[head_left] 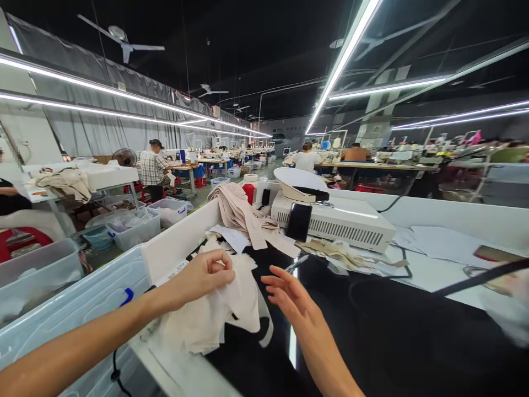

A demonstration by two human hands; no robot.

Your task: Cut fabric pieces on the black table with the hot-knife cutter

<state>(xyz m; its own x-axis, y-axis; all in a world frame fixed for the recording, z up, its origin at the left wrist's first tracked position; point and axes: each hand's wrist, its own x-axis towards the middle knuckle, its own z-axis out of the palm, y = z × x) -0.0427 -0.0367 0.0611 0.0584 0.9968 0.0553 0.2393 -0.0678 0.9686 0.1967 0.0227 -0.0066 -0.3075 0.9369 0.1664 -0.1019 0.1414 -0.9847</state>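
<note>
The left hand is held over a heap of pale cloth pieces, its fingers curled and the thumb drawn in toward the index finger; whether a piece is pinched between them cannot be told. The right hand is held apart from the left, above a glossy black work surface, with its fingers parted and loosely bent and nothing grasped. The heap is spread across the left edge of this surface, beside a translucent blue bin. Behind the heap, pinkish fabric strips are piled near a red thread cone. To their right, 1 dark phone is propped against a white slotted housing, on which 1 white cap is placed. Beige scraps are strewn in front of the housing. In the background, 1 person in a checked shirt is seen standing.
</note>
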